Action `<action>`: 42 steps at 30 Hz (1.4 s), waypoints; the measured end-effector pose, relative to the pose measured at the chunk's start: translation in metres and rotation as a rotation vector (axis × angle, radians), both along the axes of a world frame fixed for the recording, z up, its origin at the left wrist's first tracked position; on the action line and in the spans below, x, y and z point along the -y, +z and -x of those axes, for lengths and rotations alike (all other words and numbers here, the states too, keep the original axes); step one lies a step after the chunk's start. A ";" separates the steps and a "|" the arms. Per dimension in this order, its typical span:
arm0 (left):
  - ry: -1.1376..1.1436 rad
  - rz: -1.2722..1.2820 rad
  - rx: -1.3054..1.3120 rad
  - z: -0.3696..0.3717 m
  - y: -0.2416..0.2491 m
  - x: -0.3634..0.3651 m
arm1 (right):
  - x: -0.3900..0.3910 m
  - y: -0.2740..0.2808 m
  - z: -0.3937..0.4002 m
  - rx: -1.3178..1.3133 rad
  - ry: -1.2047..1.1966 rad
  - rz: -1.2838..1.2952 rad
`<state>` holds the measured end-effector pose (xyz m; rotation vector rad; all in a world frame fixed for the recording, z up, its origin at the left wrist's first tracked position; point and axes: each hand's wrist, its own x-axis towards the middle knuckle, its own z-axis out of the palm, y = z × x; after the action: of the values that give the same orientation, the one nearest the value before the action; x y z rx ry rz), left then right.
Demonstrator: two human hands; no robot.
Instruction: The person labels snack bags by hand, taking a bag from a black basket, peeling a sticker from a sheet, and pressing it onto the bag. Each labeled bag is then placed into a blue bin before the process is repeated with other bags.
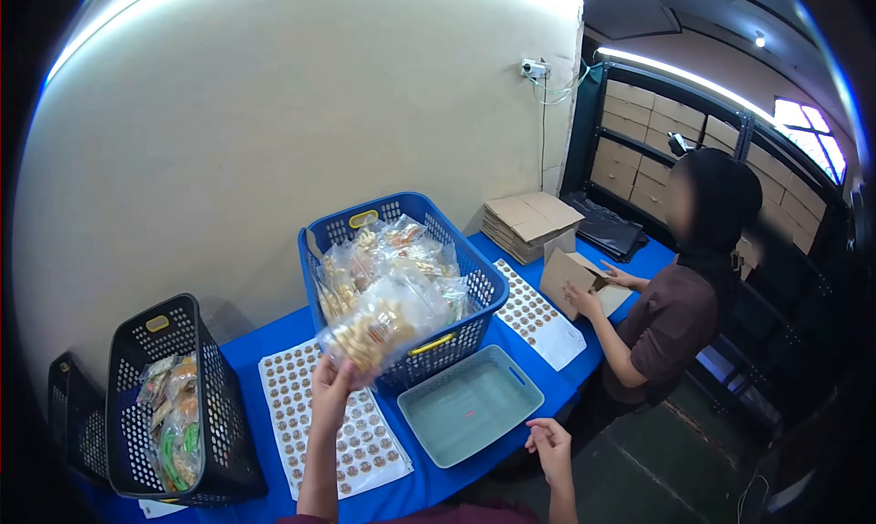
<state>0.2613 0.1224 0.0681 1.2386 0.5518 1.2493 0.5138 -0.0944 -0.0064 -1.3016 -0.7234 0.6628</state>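
The left-hand grip [334, 382] pinches the clear snack packet [372, 331] by one edge above the near rim of the blue perforated basket [468, 338], presumably keeping its contents unobstructed; right-forward of that basket, closure of the right-hand grip [550, 444] cannot be determined

left hand [333, 383] holds a filled bag [372, 334]; right hand [552, 440] hangs beside a green tray [467, 404].

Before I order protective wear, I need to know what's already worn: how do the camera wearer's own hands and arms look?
The left hand and right hand are ungloved, with no ring or watch to be made out. The left forearm and right forearm show uncovered. Dark maroon cloth shows at the bottom edge; sleeve length is unclear.
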 end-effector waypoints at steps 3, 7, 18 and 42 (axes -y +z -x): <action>0.080 0.058 0.118 -0.012 0.009 -0.022 | 0.009 -0.006 -0.007 -0.025 -0.099 0.024; 0.277 0.055 -0.226 -0.012 -0.040 -0.079 | 0.012 -0.016 0.001 -0.055 -0.151 0.056; 0.499 -0.090 -0.237 0.121 -0.017 0.027 | -0.039 -0.032 0.054 -0.080 0.152 0.166; 1.019 -0.304 -0.803 0.415 0.045 0.058 | -0.134 0.000 0.282 0.048 0.696 -0.028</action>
<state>-0.1542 0.0646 0.1126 1.8038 1.7887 1.6525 0.2321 0.0397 -0.0066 -1.0292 -1.2386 1.1718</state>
